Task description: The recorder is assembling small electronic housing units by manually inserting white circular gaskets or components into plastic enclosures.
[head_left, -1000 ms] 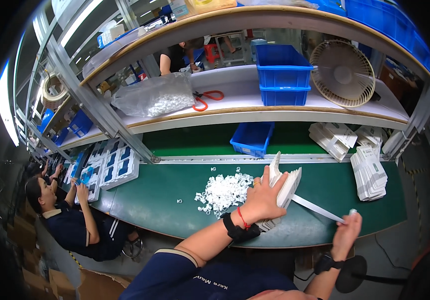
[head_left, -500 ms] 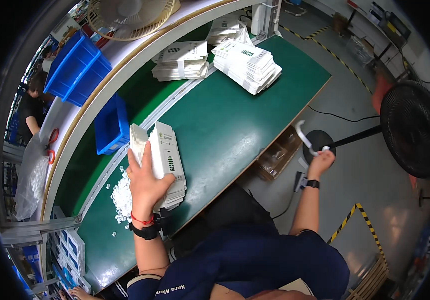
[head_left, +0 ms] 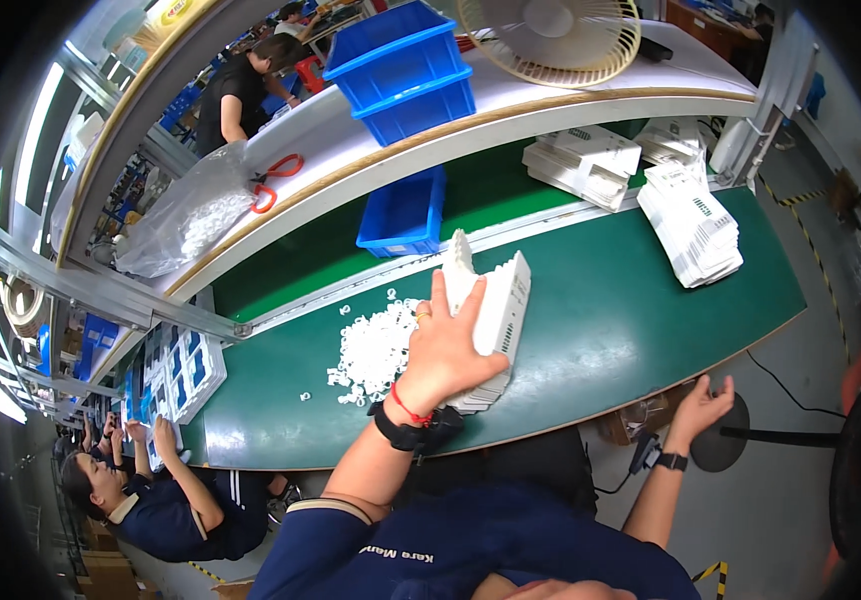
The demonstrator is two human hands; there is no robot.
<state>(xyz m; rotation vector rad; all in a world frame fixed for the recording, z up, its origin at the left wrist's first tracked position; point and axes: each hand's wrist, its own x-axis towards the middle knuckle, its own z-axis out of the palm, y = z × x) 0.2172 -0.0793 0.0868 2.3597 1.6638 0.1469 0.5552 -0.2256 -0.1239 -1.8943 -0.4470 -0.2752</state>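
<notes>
Apparently partway: card stacks (head_left: 690, 228) lie at the right; we judge the white stack (head_left: 511, 300), mid-desk (head_left: 605, 325), unfinished. Left grip (head_left: 450, 355) spread wide, holding it; right grip (head_left: 702, 408) half open past the desk edge, nothing seen in it. Stiff thin cards, smooth green desktop, small white pieces (head_left: 370, 355) heaped loose

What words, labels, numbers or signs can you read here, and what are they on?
I won't copy wording; print shows on these:
Navy shirt: pale chest lettering.
White carton stack under the left hand: dark print, steeply angled.
White carton bundle, far right: green print, smaller lines unreadable.
Yellow package, upper left: too blurred to read.
</notes>
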